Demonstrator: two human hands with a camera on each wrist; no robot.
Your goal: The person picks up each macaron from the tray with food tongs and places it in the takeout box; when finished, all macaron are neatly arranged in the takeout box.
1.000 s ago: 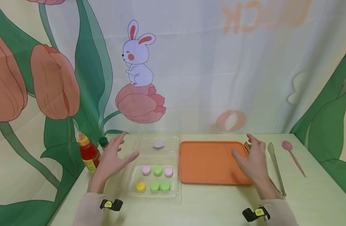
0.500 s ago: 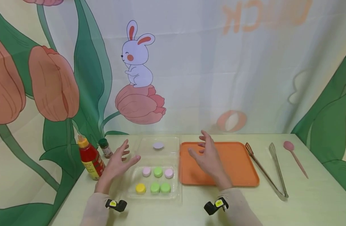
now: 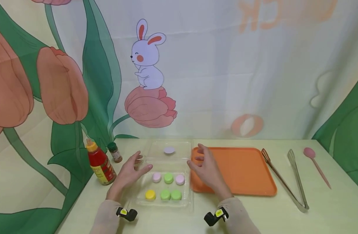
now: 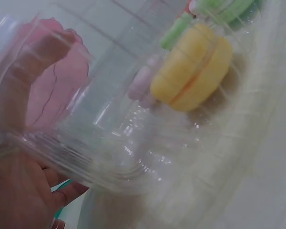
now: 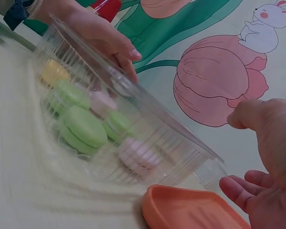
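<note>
A clear plastic clamshell box [image 3: 164, 205] lies with its lid [image 3: 179, 150] folded back, a pale oval sticker on the lid. Inside are several macarons: a yellow macaron [image 3: 150, 194], green ones [image 3: 168, 177] and lilac ones [image 3: 180, 179]. My left hand [image 3: 130, 174] is at the box's left side, thumb apart from the fingers; contact with the box cannot be told. My right hand [image 3: 208, 169] hovers by the box's right side, over the left end of the orange tray [image 3: 240, 172], holding nothing. In the right wrist view its fingers [image 5: 243, 193] are apart from the box.
Left of the box stand a red sauce bottle [image 3: 101, 165] with a yellow cap and a small green-capped jar [image 3: 115, 152]. Metal tongs [image 3: 287, 188] and a pink spoon [image 3: 316, 165] lie right of the tray. A printed curtain [image 3: 211, 81] hangs behind the table.
My right hand has swung left from the tray's right end to the box's right side. My left hand has moved slightly right and lower, closer to the box.
</note>
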